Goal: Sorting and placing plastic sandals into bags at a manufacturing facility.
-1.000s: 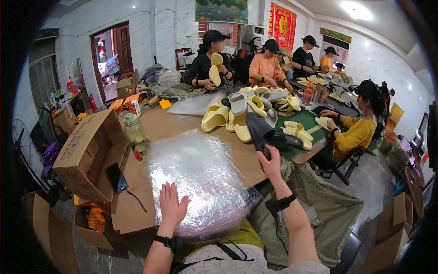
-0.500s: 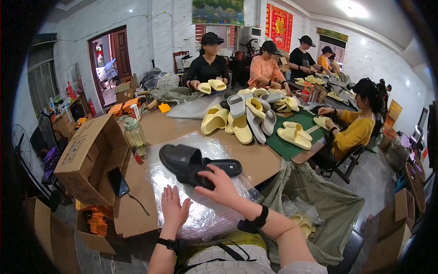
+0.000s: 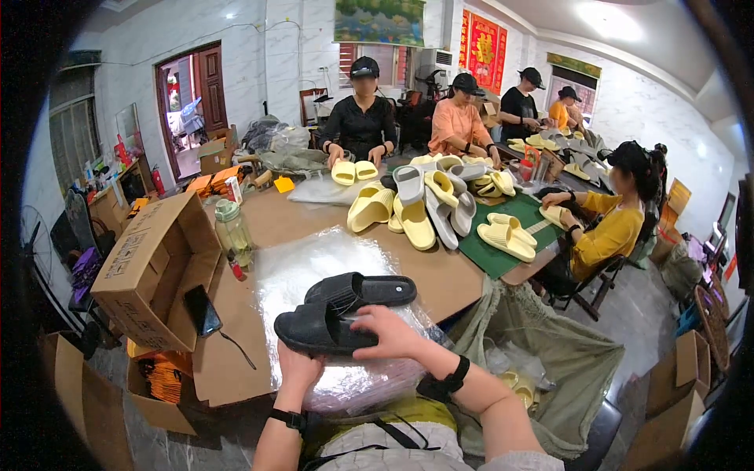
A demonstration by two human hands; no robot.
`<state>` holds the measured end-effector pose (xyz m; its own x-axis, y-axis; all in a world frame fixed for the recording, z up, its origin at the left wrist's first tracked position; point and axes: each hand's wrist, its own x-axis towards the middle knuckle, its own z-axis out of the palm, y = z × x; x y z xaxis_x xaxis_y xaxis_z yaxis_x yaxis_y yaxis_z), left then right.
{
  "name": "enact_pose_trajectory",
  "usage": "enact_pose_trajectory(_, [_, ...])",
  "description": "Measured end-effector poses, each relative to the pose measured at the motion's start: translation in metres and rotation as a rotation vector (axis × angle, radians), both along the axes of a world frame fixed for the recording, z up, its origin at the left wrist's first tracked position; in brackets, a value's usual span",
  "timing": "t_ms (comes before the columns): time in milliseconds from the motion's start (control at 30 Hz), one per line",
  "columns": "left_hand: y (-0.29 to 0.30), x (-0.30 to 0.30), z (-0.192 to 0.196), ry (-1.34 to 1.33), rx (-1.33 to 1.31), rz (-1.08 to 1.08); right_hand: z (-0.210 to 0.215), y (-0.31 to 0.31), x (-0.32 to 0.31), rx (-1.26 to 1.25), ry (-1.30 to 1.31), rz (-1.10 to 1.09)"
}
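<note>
A pair of black slippers is in front of me over a stack of clear plastic bags [image 3: 314, 263]. My right hand [image 3: 389, 334] grips the nearer slipper [image 3: 306, 330] by its heel end. At its toe end my left hand [image 3: 298, 367] is against the underside, its fingers hidden beneath the sole. The farther slipper [image 3: 385, 289] lies on the plastic just beyond, its toe pointing left.
Yellow and grey slippers [image 3: 412, 222] are piled on the cardboard-covered table [image 3: 294, 214]. To the left are an open carton [image 3: 149, 275], a phone [image 3: 203, 312] and a bottle [image 3: 232, 231]. A green sack [image 3: 550, 337] hangs at the right. Several people work around the table.
The nearer slipper has come toward me and over my left hand, and my right hand has closed on its heel. The farther slipper shows more fully. A co-worker has lowered two yellow slippers.
</note>
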<state>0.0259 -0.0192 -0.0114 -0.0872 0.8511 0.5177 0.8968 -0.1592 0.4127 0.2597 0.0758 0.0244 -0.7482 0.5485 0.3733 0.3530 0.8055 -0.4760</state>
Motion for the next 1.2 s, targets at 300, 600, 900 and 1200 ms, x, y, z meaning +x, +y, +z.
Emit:
enact_pose_trajectory(300, [0.001,0.002,-0.001,-0.067,0.051,-0.001,-0.019,0.074,0.0,0.024,0.065,-0.315])
enact_pose_trajectory(600, [0.005,-0.006,-0.02,-0.008,0.032,0.024,-0.009,0.057,-0.037,0.05,-0.143,-0.302])
enact_pose_trajectory(900, [0.004,-0.005,-0.01,0.015,0.038,0.0,0.002,0.059,-0.036,-0.014,0.023,-0.303])
enact_pose_trajectory(1200, [-0.001,0.002,-0.003,-0.061,0.023,0.024,0.0,0.043,-0.05,0.1,-0.018,-0.26])
